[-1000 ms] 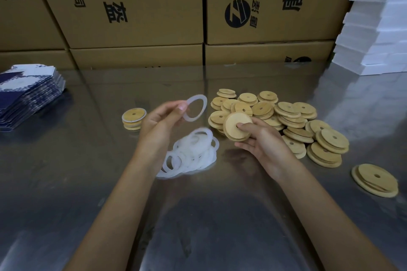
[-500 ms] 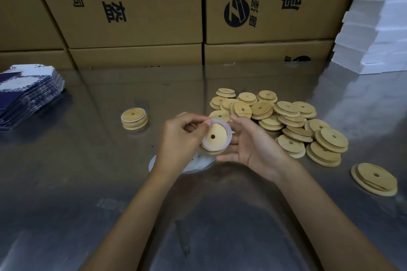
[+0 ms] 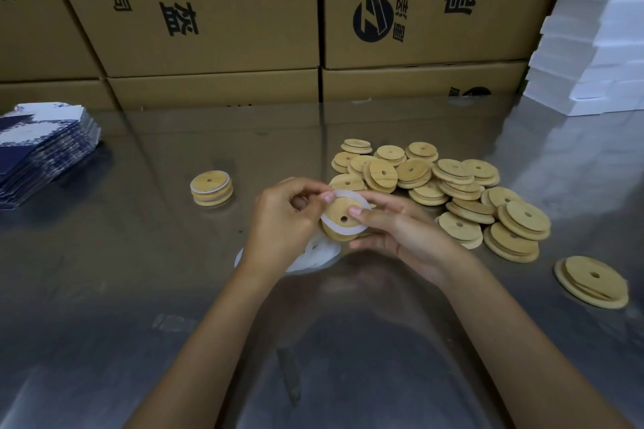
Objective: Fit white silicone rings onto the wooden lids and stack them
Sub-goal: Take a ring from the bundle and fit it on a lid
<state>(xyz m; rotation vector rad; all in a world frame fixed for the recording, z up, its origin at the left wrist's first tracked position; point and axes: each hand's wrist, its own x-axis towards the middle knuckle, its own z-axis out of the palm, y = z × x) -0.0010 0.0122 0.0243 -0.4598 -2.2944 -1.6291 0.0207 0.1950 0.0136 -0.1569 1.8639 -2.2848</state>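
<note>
Two hands: both are working above the metal table (image 3: 104, 289), meeting over a single wooden lid (image 3: 339, 219).
Left hand (image 3: 285, 219): it is curling its fingers and pinching the white ring (image 3: 343, 230) at the lid's upper left edge, thumb and forefinger tips pressing together there.
Right hand (image 3: 400, 230): it is cradling the lid from beneath and from the right, thumb tip pressing down on the lid's face just beside the small centre hole.
Ring: it is lying around the lid's raised middle, showing as a white band along the lower and upper edges; whether it is seated all round, I cannot tell.
Spare rings (image 3: 313, 258): they are lying in a white pile on the table just under the hands, partly hidden by the left wrist.
Finished stack (image 3: 211, 188): it is sitting to the left, well apart from the hands, a white band showing round the top lid.
Loose lids (image 3: 453, 188): they are lying heaped to the right, with one pair (image 3: 592, 286) sitting apart, nearer the right edge.
Background: cardboard boxes (image 3: 209, 10) are standing along the far side, blue printed sheets (image 3: 41, 146) are lying stacked at the left, white foam blocks (image 3: 599, 28) are piling up at the right.
</note>
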